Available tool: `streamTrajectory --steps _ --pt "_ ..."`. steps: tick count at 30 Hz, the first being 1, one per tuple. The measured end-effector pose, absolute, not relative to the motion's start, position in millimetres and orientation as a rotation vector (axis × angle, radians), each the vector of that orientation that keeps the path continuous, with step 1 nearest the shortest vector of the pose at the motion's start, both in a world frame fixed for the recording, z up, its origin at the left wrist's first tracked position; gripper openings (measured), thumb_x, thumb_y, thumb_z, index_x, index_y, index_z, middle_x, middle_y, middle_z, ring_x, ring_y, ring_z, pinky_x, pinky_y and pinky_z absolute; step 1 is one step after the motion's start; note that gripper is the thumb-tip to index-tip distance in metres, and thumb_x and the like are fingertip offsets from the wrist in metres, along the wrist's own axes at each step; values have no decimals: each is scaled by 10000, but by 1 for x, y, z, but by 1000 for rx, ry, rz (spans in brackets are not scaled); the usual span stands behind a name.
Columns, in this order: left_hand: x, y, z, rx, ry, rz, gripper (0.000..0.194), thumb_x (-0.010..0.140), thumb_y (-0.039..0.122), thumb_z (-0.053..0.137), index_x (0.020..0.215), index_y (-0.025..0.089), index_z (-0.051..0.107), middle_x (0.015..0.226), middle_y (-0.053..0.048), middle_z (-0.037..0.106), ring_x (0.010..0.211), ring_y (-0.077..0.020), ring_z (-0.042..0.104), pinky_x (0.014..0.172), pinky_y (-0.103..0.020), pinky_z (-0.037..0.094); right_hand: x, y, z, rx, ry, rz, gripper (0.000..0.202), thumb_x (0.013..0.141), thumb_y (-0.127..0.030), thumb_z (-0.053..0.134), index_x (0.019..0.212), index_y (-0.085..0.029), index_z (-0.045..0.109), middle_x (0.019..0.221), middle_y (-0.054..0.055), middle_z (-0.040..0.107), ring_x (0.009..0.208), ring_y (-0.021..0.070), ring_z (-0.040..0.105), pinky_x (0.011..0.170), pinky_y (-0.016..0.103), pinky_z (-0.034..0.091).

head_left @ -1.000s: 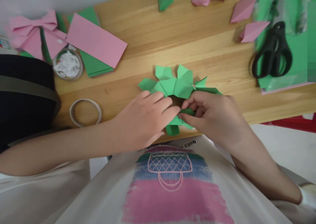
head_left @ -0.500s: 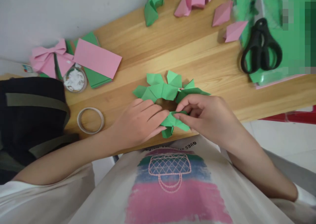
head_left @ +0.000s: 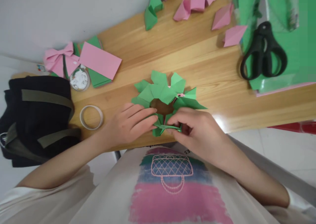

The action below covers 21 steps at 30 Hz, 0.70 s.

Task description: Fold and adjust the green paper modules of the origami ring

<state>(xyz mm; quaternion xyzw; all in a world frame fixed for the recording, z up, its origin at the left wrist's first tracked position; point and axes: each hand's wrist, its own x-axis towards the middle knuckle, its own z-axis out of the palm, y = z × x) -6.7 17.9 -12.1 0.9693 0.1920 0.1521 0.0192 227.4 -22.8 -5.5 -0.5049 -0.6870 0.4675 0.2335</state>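
A ring of folded green paper pieces (head_left: 160, 87) lies on the wooden table close to my body, with a round gap in its middle. My right hand (head_left: 195, 125) pinches the near part of the ring between thumb and fingers, and the paper there is tilted up edge-on. On the near left side, my left hand (head_left: 134, 122) grips the same ring, its fingertips on the green paper; the thumb is mostly hidden. Small pink bits show at a joint on the ring's right side.
Black scissors (head_left: 264, 53) lie on green paper sheets (head_left: 291, 66) at right. Pink folded pieces (head_left: 234, 35) and a green one (head_left: 151, 12) sit at the back. Leftward are a tape roll (head_left: 91, 117), a tub of white scraps (head_left: 79, 80), pink card (head_left: 101, 60), a pink bow (head_left: 61, 58) and a black bag (head_left: 44, 109).
The near part of the ring has been tipped from lying flatter to edge-on. Both hands have shifted slightly down, and the left has moved left. The view has shifted slightly.
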Motion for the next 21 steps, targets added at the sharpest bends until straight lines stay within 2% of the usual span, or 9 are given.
streamTrajectory --steps 3,7,9,15,18,21 --pt "-7 16 -11 2949 650 409 144 978 279 625 1051 160 593 1027 -60 747 850 -181 645 710 -313 469 230 -23 -4 -1355 -2009 1362 158 805 -55 669 890 -155 757 829 19 685 584 92 579 554 229 431" --pt "-5 20 -3 2978 616 267 129 989 141 547 1100 189 593 1048 -46 742 859 -181 646 730 -303 472 233 -14 2 -1318 -2226 1532 237 851 -108 629 1020 -184 776 970 70 712 792 207 697 679 318 509" --pt "-4 22 1 3002 576 267 135 991 110 522 1080 180 595 1022 -47 747 846 -179 649 729 -298 479 234 -10 4 -1283 -2238 1600 243 871 -120 613 1034 -183 781 999 79 713 842 224 708 729 342 527" --pt "-8 22 -1 3061 550 377 91 950 129 621 1030 163 594 1042 -53 750 844 -177 647 725 -300 489 236 -12 -2 -1185 -2011 1450 168 856 -73 634 880 -148 782 882 53 717 789 153 676 723 270 503" --pt "-12 20 -5 2980 564 434 78 979 216 611 1023 153 595 1026 -49 743 857 -181 624 746 -311 483 231 -16 -8 -1211 -1881 1415 114 876 -124 655 805 -145 741 812 27 687 699 104 615 633 227 450" --pt "-15 19 -7 2895 564 438 125 1003 262 578 1003 139 599 974 -46 736 850 -189 603 745 -319 457 223 -19 -11 -1312 -1788 1490 158 889 -189 640 740 -157 677 749 3 637 631 88 547 572 227 404"
